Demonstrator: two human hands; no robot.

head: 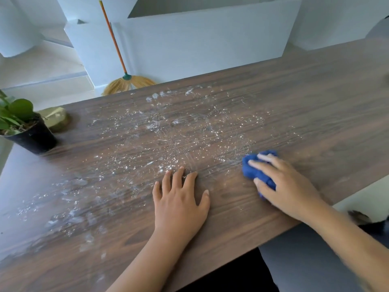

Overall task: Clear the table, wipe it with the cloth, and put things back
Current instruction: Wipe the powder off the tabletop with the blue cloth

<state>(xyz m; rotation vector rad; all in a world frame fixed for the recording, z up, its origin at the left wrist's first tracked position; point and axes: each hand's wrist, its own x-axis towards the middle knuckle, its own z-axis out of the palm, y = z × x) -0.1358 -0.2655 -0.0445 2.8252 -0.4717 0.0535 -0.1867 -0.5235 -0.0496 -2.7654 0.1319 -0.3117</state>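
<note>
Head cam: dark wood-grain table (pixel 294 98) fills most of the view, w/ white powdery specks (pixel 168 131) & smears over its middle and near-left part. Broom (pixel 126 81) w/ orange handle leans on the white wall beyond the far edge. Potted plant (pixel 31 135) in a black pot stands at the far-left corner. L hand (pixel 181 203) lies palm down, fingers spread, holding nothing. R hand (pixel 288 186) curls over the bunched blue cloth (pixel 256 167), pressing it on the table just right of the specks. Flat gold item (pixel 55 121) beside the plant, poss. a lid.
</note>
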